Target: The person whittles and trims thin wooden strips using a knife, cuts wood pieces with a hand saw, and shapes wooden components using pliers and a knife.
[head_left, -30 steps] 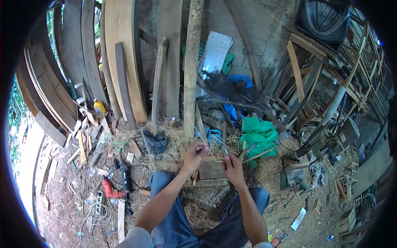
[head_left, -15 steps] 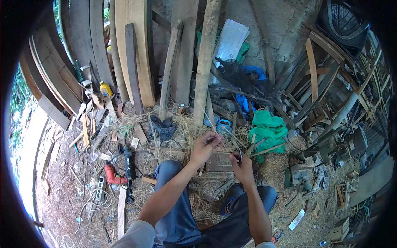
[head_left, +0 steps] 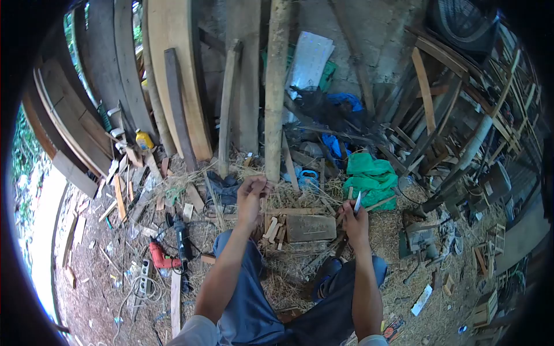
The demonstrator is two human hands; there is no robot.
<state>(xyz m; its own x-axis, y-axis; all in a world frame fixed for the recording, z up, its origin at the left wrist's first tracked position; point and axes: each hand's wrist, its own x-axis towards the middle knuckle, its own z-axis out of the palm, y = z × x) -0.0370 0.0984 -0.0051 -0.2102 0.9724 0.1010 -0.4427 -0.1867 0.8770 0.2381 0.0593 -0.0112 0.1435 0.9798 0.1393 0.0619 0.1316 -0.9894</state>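
Observation:
My left hand (head_left: pixel 251 199) is raised in front of my left knee, its fingers curled in a pinch. Whatever sits between those fingertips is too thin to make out. On the other side, my right hand (head_left: pixel 354 224) is closed around a knife (head_left: pixel 358 202), its pale blade pointing up. Between and below the hands lies a flat wooden block (head_left: pixel 311 228), with several short wood pieces (head_left: pixel 274 229) at its left end. Straw and thin strips cover the ground around them.
A green sack (head_left: pixel 369 176) lies just beyond my right hand. To the left are a red drill (head_left: pixel 163 257), a dark angle grinder (head_left: pixel 183 237) and a power strip (head_left: pixel 143 278) with a coiled cord. An upright pole (head_left: pixel 276 92) and leaning boards (head_left: pixel 184 81) stand ahead.
The hands have moved apart: the left went left and the right shifted right. The wooden block and short pieces between them now show more fully. The knife blade stands out more clearly.

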